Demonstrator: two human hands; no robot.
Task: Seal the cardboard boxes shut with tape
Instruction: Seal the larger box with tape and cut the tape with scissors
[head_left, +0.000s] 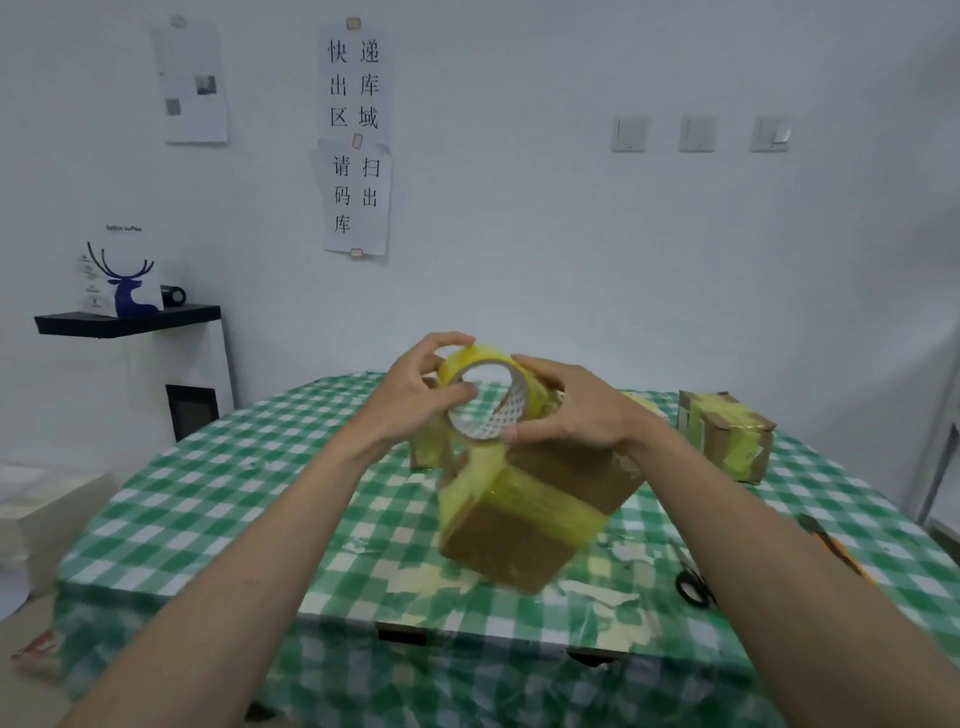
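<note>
The roll of yellow tape (485, 396) is held up over the middle of the bench (218, 499), directly above a cardboard box (524, 514) already banded with yellow tape. A strip appears to run from the roll down to the box, though blur makes that uncertain. The left hand (421, 395) curls around the roll's left side, thumb at the core; the right hand (566, 410) grips the right side, fingers closed on it, probably to draw out more tape. A second taped box (727, 434) sits near the far right edge, seemingly done. Scissors (693, 584) lie at the right edge, handy for cutting. Wall sheets (356, 140) read "快递出库区域" and "请扫码出库".
</note>
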